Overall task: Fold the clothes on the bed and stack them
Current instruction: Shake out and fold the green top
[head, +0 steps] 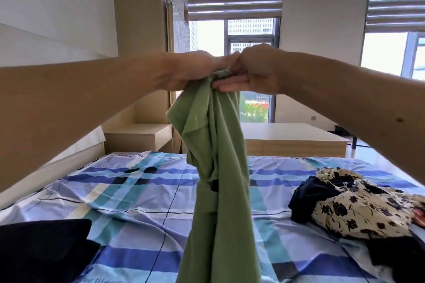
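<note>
Head view: I see both arms stretched out above the bed (138, 202), and the two hands meet knuckle to knuckle high over its middle. The left hand (193, 71) has its fingers curled down round the bunched top edge of the green garment (220, 167), gripping it firmly. The right hand (250, 71) touches the left and pinches the same bunch of cloth at the top, while its lower fingers (230, 86) lie straight and together, pointing toward the left hand just under the gathered fabric. The green garment hangs from this shared hold in one long, twisted column down over the middle of the bed. Its lower end runs out of the bottom of the picture, so I cannot tell whether it touches the sheet. On the right side of the bed lies a crumpled heap: a cream floral garment (358, 209) on top of dark navy clothing (305, 200). At the near left corner of the bed rests a flat black piece of clothing (41, 248). Beyond the far edge of the bed stand a pale wooden bedside cabinet (138, 138) to the left and a low wooden platform (294, 140) to the right, with windows (250, 37) behind them.
</note>
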A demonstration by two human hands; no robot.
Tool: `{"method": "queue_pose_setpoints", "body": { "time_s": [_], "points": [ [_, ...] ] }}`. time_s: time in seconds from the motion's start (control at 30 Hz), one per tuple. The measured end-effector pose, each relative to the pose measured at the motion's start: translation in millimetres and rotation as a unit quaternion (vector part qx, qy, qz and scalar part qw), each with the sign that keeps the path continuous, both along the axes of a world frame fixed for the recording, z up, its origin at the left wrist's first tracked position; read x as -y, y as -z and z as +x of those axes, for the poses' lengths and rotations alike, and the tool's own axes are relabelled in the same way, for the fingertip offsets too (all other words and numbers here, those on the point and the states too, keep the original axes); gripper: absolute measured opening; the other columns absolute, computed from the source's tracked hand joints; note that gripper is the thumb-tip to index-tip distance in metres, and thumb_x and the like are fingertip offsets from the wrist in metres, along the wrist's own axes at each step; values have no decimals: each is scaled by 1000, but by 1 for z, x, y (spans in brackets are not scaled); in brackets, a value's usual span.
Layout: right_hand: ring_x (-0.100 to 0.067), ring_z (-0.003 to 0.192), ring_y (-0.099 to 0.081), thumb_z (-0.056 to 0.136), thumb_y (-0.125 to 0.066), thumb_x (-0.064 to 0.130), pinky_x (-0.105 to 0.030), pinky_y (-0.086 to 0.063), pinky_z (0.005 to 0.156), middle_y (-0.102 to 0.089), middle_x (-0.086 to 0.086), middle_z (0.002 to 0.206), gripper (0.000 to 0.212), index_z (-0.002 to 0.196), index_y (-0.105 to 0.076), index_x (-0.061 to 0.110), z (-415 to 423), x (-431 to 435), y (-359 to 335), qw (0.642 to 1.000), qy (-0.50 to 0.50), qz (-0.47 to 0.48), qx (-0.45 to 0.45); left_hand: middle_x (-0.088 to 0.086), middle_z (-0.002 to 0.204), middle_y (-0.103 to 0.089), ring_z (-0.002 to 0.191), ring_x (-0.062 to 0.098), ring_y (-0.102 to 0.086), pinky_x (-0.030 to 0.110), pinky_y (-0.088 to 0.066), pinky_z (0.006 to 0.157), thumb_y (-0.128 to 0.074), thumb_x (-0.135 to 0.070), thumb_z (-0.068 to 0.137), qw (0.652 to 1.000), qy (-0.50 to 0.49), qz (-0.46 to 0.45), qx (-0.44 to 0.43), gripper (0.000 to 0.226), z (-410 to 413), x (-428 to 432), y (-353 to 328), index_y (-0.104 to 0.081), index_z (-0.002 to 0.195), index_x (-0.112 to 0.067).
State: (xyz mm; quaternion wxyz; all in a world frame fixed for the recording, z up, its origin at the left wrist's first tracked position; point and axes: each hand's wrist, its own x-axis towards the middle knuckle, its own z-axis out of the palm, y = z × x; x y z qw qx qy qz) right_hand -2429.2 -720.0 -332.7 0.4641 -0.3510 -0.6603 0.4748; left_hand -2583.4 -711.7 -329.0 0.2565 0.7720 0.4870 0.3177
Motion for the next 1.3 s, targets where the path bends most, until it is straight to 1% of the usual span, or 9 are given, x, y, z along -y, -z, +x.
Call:
{"method": "queue_pose_setpoints", "body": {
  "time_s": [0.17,0.23,0.33,0.5,0.7,0.9,1.0,1.13,1.3],
  "points": [
    [-22,75,-73,99,-51,6,-32,-61,71,-76,-17,90,9,100,-58,2,12,-7,6,979,50,180,85,7,118,-69,108,23,-68,38,-58,91,-71,5,83,996,42,77,-28,44,-20,-4,10,-66,118,-21],
    [-18,90,-67,87,-75,24,-29,-55,74,-70,-10,108,47,125,-50,13,19,-19,8,934,129,301,144,6,116,-70,106,22,-70,37,-59,89,-65,8,86,996,54,72,-18,43,-23,-4,10,-65,115,-23],
    [-18,117,-56,66,-89,37,-34,-49,96,-54,-2,135,95,145,-37,29,28,-29,21,943,16,228,242,9,120,-70,110,25,-69,38,-58,90,-60,12,88,994,106,33,-15,46,-28,-2,8,-65,123,-17],
    [-25,106,-70,84,-74,5,-40,-59,91,-73,-11,112,20,103,-71,8,26,-44,40,956,-25,175,235,4,116,-72,104,17,-71,28,-59,84,-64,8,88,993,93,49,-49,40,-32,-5,11,-64,121,-16],
    [-22,87,-69,91,-70,9,-31,-61,73,-71,-15,97,7,96,-71,4,30,-71,42,941,41,203,267,5,100,-68,97,24,-65,38,-56,85,-69,-7,84,939,-105,121,-303,15,-53,-44,36,-68,96,-17],
    [-18,72,-57,86,-52,0,-20,-40,51,-63,-7,82,24,91,-73,11,32,-102,0,867,307,337,202,2,89,-60,100,28,-59,57,-41,105,-55,-8,83,890,-260,330,-179,17,-32,-66,-6,-64,88,-22],
    [-10,66,-53,84,-54,4,-19,-40,52,-61,-3,80,21,87,-70,18,39,-100,-30,850,334,385,133,4,92,-58,98,26,-56,42,-45,96,-50,-12,84,869,-268,390,-143,21,-21,-61,-42,-67,97,-16],
    [-11,84,-65,89,-68,21,-29,-56,74,-71,-2,94,20,103,-73,8,54,-75,-26,876,227,418,74,10,83,-56,77,19,-51,28,-37,65,-49,-10,87,888,-197,403,-99,17,-24,-34,-51,-66,88,-9],
    [-20,113,-67,86,-69,26,-36,-56,95,-71,-7,118,38,118,-66,7,67,4,50,942,-58,284,172,3,68,-63,61,11,-57,21,-46,59,-66,-29,59,987,-4,154,-47,31,-50,29,24,-61,72,-1]
  ]
}}
